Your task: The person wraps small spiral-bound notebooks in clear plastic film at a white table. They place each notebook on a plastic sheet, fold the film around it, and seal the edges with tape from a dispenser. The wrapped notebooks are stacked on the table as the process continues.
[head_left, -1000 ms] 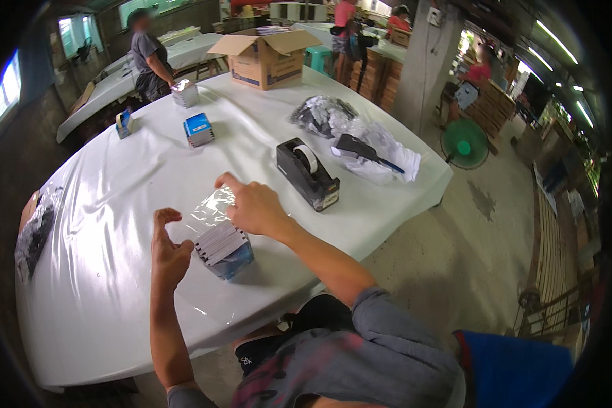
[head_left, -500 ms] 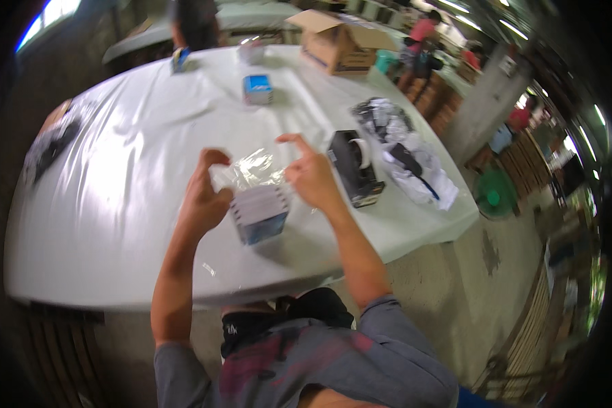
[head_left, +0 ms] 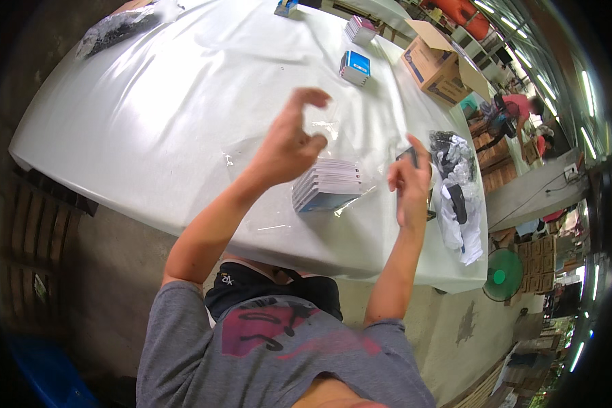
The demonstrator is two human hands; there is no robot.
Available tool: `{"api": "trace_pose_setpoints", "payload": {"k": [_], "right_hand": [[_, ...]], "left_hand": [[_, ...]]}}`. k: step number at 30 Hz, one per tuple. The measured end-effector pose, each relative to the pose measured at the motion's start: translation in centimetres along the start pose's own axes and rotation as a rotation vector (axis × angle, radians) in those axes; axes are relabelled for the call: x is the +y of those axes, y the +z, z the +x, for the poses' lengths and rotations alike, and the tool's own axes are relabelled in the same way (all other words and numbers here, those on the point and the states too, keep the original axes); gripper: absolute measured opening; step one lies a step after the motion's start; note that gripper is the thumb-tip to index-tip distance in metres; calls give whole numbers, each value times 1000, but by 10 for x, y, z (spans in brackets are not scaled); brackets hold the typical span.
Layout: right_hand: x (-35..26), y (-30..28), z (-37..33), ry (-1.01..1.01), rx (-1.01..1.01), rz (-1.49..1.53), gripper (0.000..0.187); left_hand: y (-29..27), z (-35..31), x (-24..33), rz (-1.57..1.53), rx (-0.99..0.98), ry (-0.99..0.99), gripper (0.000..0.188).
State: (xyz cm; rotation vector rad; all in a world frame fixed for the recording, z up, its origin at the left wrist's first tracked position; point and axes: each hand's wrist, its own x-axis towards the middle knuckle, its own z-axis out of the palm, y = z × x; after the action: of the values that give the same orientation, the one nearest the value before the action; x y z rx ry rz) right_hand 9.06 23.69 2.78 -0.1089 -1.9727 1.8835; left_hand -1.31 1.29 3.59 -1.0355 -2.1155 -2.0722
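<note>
A small stack of thin white-edged booklets (head_left: 328, 185) with a blue side stands near the front of the table. Thin clear plastic film (head_left: 262, 197) is spread around it. My left hand (head_left: 289, 146) hovers just beyond the stack's left side, its thumb and index finger curved and apart, with nothing visible between them. To the right of the stack is my right hand (head_left: 412, 178), raised, its index finger stretched out and the other fingers partly bent. It holds nothing that I can see. A black box (head_left: 404, 158) lies mostly hidden behind the right hand.
Clear bags with black and white contents (head_left: 459, 197) lie along the right edge. Farther back stand a blue-topped stack (head_left: 355, 66), a pinkish stack (head_left: 360, 30) and an open cardboard box (head_left: 442, 68). A green fan (head_left: 502, 274) and a co-worker (head_left: 513, 115) are beyond the table.
The view has turned, so the table things sit differently in it. My hands are farther apart. The film, earlier bunched behind the stack between my hands, now lies spread around it.
</note>
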Motion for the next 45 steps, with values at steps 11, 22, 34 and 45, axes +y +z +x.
{"api": "trace_pose_setpoints", "payload": {"k": [11,22,34,45], "right_hand": [[101,41,-41,52,-267,214,138],[88,50,-71,-10,-95,264,141],[85,42,-83,-217,-89,-86,109],[63,15,-60,-432,-271,-546,66]], "left_hand": [[66,-109,-90,-223,-37,-184,142],[54,-111,-56,-238,-165,-98,144],[6,-113,-78,-86,-81,-55,139],[3,-106,-68,169,-218,263,83]]}}
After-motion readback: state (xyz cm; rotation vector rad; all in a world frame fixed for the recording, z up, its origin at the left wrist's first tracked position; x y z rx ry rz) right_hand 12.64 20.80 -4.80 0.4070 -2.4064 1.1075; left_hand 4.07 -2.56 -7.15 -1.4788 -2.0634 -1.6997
